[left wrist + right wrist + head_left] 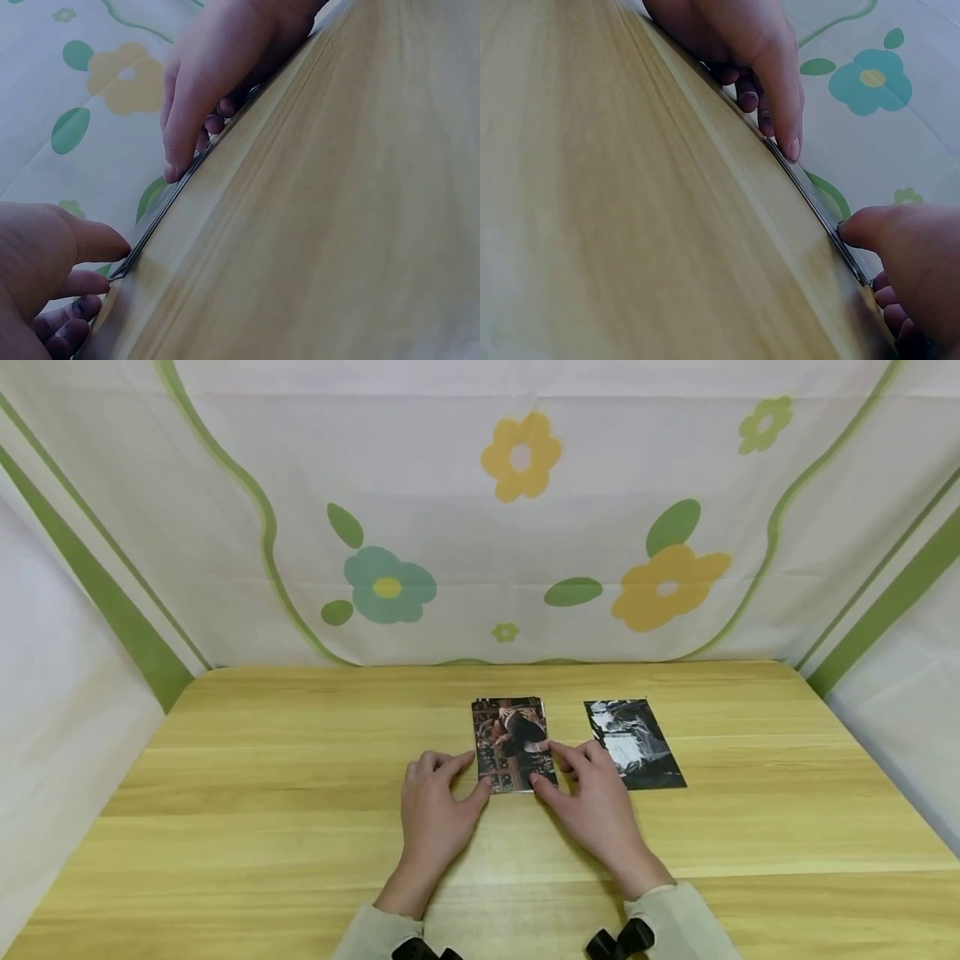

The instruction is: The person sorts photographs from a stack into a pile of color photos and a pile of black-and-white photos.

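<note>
A small stack of photo cards (pixel 513 743) lies on the wooden table, its top picture showing a figure in dark and white clothes. My left hand (pixel 437 802) holds the stack's left side, index finger at the edge and thumb at the near left corner. On the opposite side, my right hand (pixel 592 802) has its index finger at the right edge and its thumb near the front right corner. Both wrist views show the stack edge-on as a thin dark layer, thumbs on top. A single black-and-white photo card (pixel 637 752) lies right of the stack, partly behind my right hand.
The wooden table (pixel 262 827) runs back to a white curtain (pixel 450 468) printed with flowers and green lines. More white fabric closes off both sides. Black straps with small devices (pixel 621 939) sit at the sleeves.
</note>
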A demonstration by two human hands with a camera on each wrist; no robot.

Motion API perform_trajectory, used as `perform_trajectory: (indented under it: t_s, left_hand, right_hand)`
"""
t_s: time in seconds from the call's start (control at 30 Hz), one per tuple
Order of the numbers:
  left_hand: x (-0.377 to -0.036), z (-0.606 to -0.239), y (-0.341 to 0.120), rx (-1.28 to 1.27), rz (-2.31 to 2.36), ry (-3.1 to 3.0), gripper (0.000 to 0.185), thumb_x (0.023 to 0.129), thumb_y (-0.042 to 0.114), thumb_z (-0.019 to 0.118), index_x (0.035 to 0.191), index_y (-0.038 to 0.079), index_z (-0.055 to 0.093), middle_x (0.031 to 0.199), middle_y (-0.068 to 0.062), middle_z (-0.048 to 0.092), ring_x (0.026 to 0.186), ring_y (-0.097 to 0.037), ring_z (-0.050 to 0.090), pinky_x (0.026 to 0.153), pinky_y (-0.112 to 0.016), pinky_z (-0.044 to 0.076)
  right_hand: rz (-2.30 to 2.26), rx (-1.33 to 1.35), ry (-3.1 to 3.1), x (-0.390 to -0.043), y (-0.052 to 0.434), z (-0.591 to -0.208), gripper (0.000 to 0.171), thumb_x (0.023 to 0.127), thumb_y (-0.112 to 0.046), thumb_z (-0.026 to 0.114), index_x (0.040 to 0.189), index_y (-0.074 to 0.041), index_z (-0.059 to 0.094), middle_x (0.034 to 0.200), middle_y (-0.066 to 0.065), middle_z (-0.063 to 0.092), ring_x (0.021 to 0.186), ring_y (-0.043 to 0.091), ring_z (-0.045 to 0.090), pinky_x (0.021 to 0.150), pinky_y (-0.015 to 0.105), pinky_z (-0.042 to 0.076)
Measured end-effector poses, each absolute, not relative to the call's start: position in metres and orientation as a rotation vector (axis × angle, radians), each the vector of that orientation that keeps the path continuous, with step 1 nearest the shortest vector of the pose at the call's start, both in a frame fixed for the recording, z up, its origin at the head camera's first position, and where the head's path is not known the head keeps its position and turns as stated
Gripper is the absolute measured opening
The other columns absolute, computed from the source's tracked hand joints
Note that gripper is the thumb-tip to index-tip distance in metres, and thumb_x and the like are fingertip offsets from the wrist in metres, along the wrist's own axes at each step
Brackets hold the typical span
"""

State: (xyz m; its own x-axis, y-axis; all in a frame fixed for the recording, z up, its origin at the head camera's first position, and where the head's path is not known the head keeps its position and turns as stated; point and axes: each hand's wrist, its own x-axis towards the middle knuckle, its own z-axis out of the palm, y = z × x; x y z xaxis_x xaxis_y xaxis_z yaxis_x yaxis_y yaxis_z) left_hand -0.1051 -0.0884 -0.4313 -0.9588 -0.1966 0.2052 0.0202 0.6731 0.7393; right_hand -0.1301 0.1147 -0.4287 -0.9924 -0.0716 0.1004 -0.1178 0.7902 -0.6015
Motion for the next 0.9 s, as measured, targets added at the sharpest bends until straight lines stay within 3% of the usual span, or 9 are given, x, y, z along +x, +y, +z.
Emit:
perform_trajectory:
  t_s: [0.3, 0.9]
  left_hand:
    - [-0.1061, -0.4321, -0.0878, 0.142, -1.157, -2.635, 0.037, 0.090, 0.023, 0.084, 0.125, 0.011, 0.081, 0.108, -0.008, 0.064, 0.097, -0.023, 0.049, 0.084, -0.038, 0.040]
    - [-0.1045, -0.4333, -0.0884, 0.130, -1.144, -2.627, 0.037, 0.090, 0.022, 0.085, 0.125, 0.010, 0.081, 0.106, -0.008, 0.064, 0.098, -0.025, 0.050, 0.087, -0.042, 0.042]
  right_hand:
    - [0.978, 0.184, -2.869, -0.1296, 0.1150, -0.4290, 0.056, 0.095, -0.037, 0.082, 0.145, -0.015, 0.069, 0.101, 0.002, 0.051, 0.088, 0.016, 0.044, 0.076, 0.031, 0.039]
    - [0.977, 0.204, -2.878, -0.1289, 0.1147, -0.4280, 0.062, 0.093, -0.037, 0.084, 0.148, -0.014, 0.066, 0.098, 0.002, 0.050, 0.088, 0.016, 0.043, 0.076, 0.031, 0.037]
